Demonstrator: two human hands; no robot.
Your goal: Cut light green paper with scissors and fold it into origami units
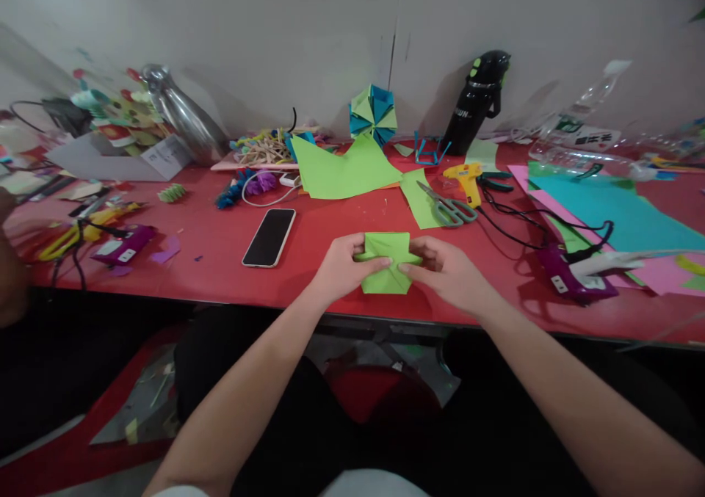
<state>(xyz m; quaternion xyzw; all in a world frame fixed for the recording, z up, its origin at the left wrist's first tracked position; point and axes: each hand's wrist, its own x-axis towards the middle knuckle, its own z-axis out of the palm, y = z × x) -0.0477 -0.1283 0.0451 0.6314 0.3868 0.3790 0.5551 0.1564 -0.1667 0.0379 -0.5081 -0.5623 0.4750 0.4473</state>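
Between my two hands is a folded piece of green paper (386, 283), held up over the table's front edge. My left hand (348, 263) pinches its left side, thumb across the front and fingers behind. On the other side my right hand (445, 268) grips it the same way, the thumb pressing near the middle. Creases and flaps show on the paper's front; its back is hidden. Behind it lie larger green sheets (344, 170) and a green strip (421, 203) under grey-handled scissors (452, 209).
A phone (269, 238) lies left of my hands on the red table (220, 284). To the right are a yellow glue gun (465, 181), a purple power strip (578, 280) with cables and blue paper (622, 203). A black bottle (474, 108) stands behind. Another person's arm (11, 262) is at far left.
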